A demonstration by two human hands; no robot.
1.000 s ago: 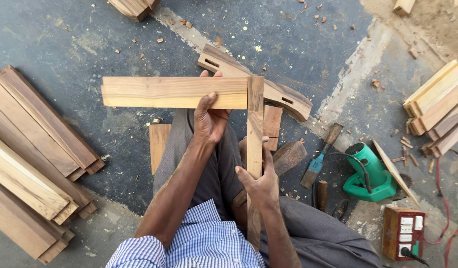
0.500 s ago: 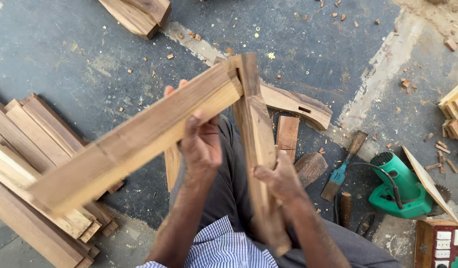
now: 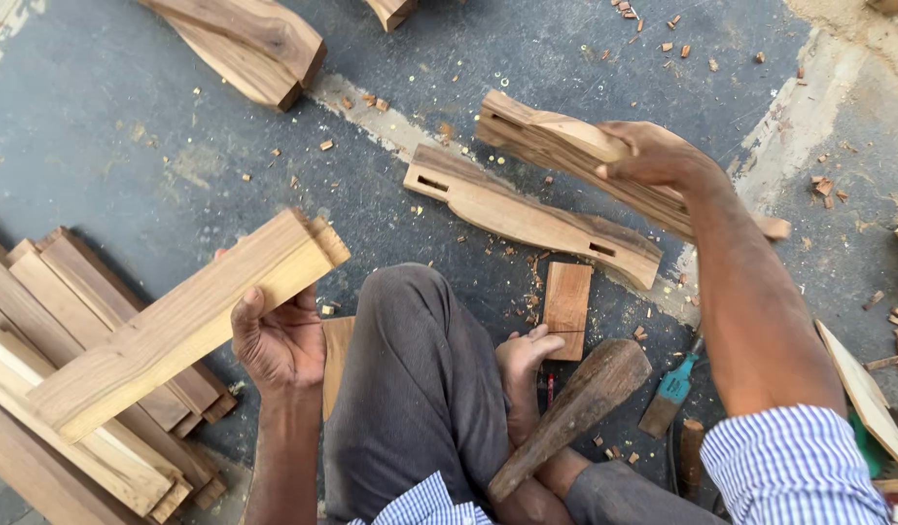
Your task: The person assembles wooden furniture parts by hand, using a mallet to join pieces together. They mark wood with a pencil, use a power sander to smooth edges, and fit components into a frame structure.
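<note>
Left hand (image 3: 279,340) grips a pale rectangular wooden plank (image 3: 181,326) at eight o'clock; right hand (image 3: 653,156) apparently clasps a curved, slotted brown wooden piece (image 3: 556,146) at one o'clock.

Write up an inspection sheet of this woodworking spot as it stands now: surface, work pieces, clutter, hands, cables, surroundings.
Surface: dark concrete floor, gritty, with a pale patch at right.
Job's things: straight plank with a notched end, tilted, in the left hand; curved slotted piece under the right hand.
Clutter: second curved piece, small flat block, wooden mallet, chisel with a teal handle, scattered wood chips.
Grippers: both hands shut on wood.
Cables: nothing seen.
Surroundings: plank stack at left, thick offcuts at top; the person sits cross-legged, barefoot.
</note>
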